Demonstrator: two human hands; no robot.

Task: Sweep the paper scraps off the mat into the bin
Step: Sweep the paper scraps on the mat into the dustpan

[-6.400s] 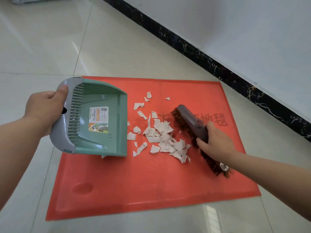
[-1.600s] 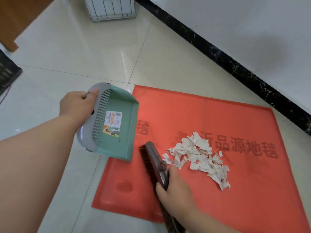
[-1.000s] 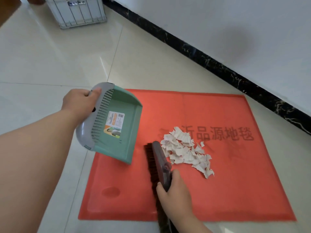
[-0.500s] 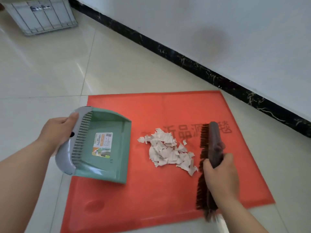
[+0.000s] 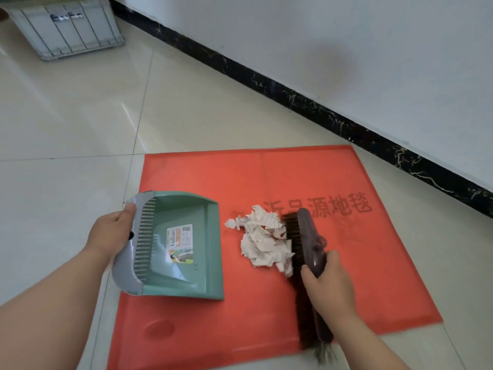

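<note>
White scraps [image 5: 262, 240] touch brush [image 5: 306, 241] bristles, beyond right grip [image 5: 329, 287].

A grey slatted crate [image 5: 66, 28] at the far left is cut off by the top edge, its upper part and contents out of frame. The left hand [image 5: 109, 237] covers the handle of the green dustpan [image 5: 184, 244], so its grip there cannot be made out in full; the small print on the pan's label [image 5: 179, 244] is too fine to read. The right hand [image 5: 326, 285] hides the middle of the brush [image 5: 306, 236], whose near bristle tips blur. The brush also covers the right edge of the paper scraps [image 5: 262, 241] and part of the faded lettering [image 5: 338, 205] on the red mat [image 5: 266, 177]. Both forearms run out of frame at the near edge.
</note>
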